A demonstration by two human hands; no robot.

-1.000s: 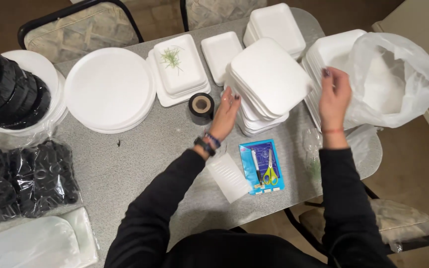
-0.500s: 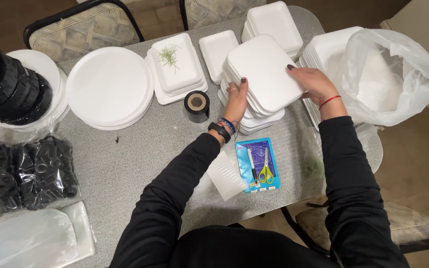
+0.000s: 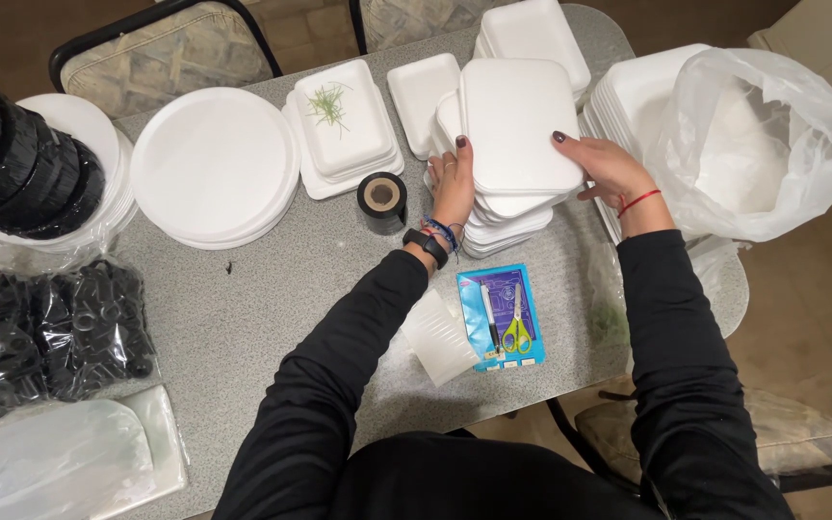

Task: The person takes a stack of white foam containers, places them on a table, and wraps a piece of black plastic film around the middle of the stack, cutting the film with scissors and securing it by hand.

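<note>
This looks like a home dining area: a grey speckled round table (image 3: 272,289) stands on brown tile floor, with black-framed cushioned chairs (image 3: 161,53) at eleven and five o'clock. Stacks of white foam round plates (image 3: 214,164) and rectangular trays (image 3: 517,125) cover the top.

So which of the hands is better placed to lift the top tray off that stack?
Right, probably. The right hand already grips the top foam tray at its edge, thumb on top. The left hand lies lower against the stack's side, better suited to steadying it.
</note>
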